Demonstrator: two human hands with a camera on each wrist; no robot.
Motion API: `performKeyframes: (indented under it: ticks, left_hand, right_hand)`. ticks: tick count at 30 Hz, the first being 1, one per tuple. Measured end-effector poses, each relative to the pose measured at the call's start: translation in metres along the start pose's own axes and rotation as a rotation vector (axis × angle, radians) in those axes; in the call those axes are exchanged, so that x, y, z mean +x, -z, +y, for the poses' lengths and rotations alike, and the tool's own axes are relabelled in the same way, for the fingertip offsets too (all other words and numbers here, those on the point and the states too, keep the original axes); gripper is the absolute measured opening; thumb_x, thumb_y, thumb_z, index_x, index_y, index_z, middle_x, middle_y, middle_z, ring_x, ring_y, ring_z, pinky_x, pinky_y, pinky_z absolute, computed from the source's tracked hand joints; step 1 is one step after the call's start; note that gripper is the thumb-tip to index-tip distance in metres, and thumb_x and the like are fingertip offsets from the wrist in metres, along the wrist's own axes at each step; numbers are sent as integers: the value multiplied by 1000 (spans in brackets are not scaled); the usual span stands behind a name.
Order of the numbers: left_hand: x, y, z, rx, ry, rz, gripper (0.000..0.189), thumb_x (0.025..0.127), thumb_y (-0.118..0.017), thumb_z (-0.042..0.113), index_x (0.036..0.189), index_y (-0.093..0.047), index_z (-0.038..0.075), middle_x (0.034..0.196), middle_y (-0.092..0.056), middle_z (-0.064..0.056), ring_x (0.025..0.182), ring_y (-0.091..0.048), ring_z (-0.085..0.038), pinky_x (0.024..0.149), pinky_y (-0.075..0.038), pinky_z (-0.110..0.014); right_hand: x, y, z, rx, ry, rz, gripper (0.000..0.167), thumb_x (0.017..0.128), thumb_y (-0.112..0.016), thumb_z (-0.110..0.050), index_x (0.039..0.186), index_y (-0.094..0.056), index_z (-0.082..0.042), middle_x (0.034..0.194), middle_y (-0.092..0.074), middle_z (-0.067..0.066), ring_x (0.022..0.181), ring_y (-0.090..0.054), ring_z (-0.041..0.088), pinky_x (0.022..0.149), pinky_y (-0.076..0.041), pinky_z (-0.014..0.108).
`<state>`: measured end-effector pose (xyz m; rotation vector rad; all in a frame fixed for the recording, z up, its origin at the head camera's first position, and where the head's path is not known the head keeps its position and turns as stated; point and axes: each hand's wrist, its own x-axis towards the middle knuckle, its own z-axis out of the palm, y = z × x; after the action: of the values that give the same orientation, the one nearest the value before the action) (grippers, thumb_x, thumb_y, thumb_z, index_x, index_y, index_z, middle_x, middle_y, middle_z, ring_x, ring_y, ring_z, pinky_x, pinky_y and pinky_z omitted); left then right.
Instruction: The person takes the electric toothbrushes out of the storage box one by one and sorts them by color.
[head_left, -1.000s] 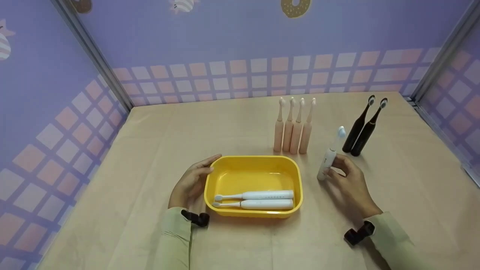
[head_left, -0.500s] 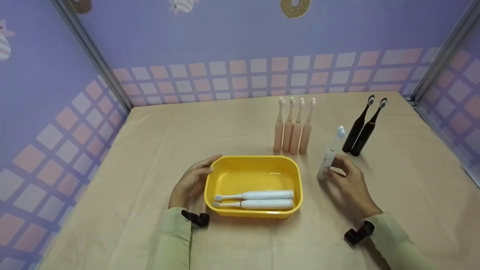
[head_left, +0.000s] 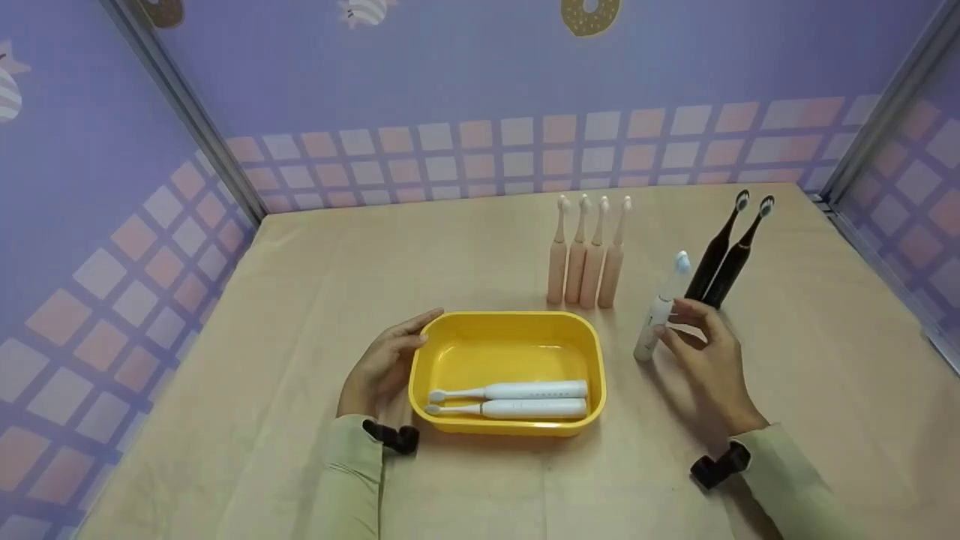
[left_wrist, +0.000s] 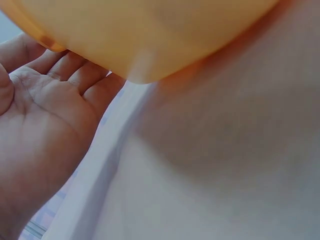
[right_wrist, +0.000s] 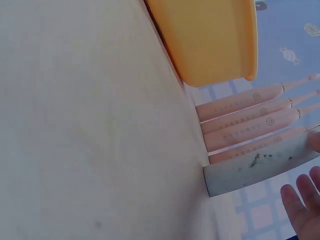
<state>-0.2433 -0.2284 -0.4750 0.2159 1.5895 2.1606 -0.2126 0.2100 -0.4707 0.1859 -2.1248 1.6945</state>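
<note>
A white electric toothbrush (head_left: 654,321) stands upright, leaning slightly, to the right of a yellow tray (head_left: 510,321). My right hand (head_left: 709,360) pinches the middle of its handle between thumb and fingers; in the right wrist view the lower fingers (right_wrist: 295,205) stay off the handle (right_wrist: 255,167). Two white electric toothbrushes (head_left: 534,409) lie side by side in the front part of the tray, heads to the left. My left hand (head_left: 386,367) holds the tray's left side, thumb at the rim; in the left wrist view its fingers (left_wrist: 75,70) go behind the tray wall (left_wrist: 150,35).
Several pink electric toothbrushes (head_left: 585,270) stand upright in a row behind the tray. Two black ones (head_left: 727,262) stand at the right, just behind my right hand, which partly covers their bases. A patterned purple wall (head_left: 450,75) bounds the cloth-covered table (head_left: 360,262).
My right hand has shifted slightly up the handle of the standing white toothbrush, uncovering its lower end. The toothbrush stays in place. My left hand and the tray have not moved.
</note>
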Motion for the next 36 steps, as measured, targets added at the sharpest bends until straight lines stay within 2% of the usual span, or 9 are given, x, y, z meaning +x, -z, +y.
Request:
performKeyframes:
  ticks: [3,7,13,16,19,24,29,32,36]
  left_hand:
    - [-1,-1,0,-1,-1,12,52,100,-41,5,151,-31,7,150,-39,-12,134,-43,-30,108,-42,-36]
    - [-1,-2,0,-7,3,27,51,100,-41,5,150,-32,7,148,-42,-14,130,-48,-28,105,-45,-35]
    - [0,-1,1,-18,5,33,51,100,-41,3,150,-32,6,147,-42,-16,126,-51,-25,103,-47,-34]
    - [0,-2,0,-21,1,33,52,100,-41,3,150,-32,6,146,-43,-15,126,-51,-25,104,-46,-34]
    - [0,-1,0,-15,-2,21,51,100,-41,3,150,-32,7,147,-43,-14,128,-50,-26,104,-46,-35]
    - [0,0,0,3,0,-8,52,100,-40,5,151,-30,9,149,-40,-13,131,-48,-27,105,-45,-36]
    - [-1,0,1,-14,1,1,52,100,-41,4,151,-31,8,149,-41,-12,131,-47,-27,106,-44,-35]
    - [-1,0,1,-21,5,7,52,100,-41,4,151,-32,7,148,-43,-11,130,-48,-26,106,-45,-35]
    - [0,0,0,-25,4,10,51,100,-41,4,150,-32,7,146,-45,-12,127,-51,-24,104,-46,-34]
  right_hand:
    - [0,-1,-5,38,68,73,40,82,-68,8,121,-55,10,108,-59,-7,98,-60,9,83,-52,13]
    - [-1,-2,-12,80,207,139,35,80,-64,17,113,-53,18,102,-60,-4,93,-60,9,79,-51,13]
    - [-2,-3,-20,132,372,142,28,78,-62,22,105,-53,20,97,-61,-5,91,-61,5,80,-52,15]
    - [-3,-5,-27,150,411,95,28,77,-62,23,104,-54,21,97,-62,-1,91,-61,8,80,-53,17]
    - [-6,-6,-33,142,415,30,31,77,-62,23,107,-55,20,98,-62,4,93,-61,9,81,-53,17]
    - [-10,-8,-41,105,393,-91,38,78,-62,22,115,-56,16,104,-63,7,98,-62,11,83,-52,16]
    - [-13,-15,-52,83,343,-201,39,80,-64,18,117,-61,7,108,-64,11,99,-64,12,84,-54,19]
    - [-12,-20,-61,23,309,-273,38,81,-67,12,118,-64,1,110,-65,10,99,-65,13,83,-55,21]
    - [-9,-25,-71,-98,308,-393,39,82,-71,1,121,-64,-4,111,-66,7,101,-65,15,84,-56,26]
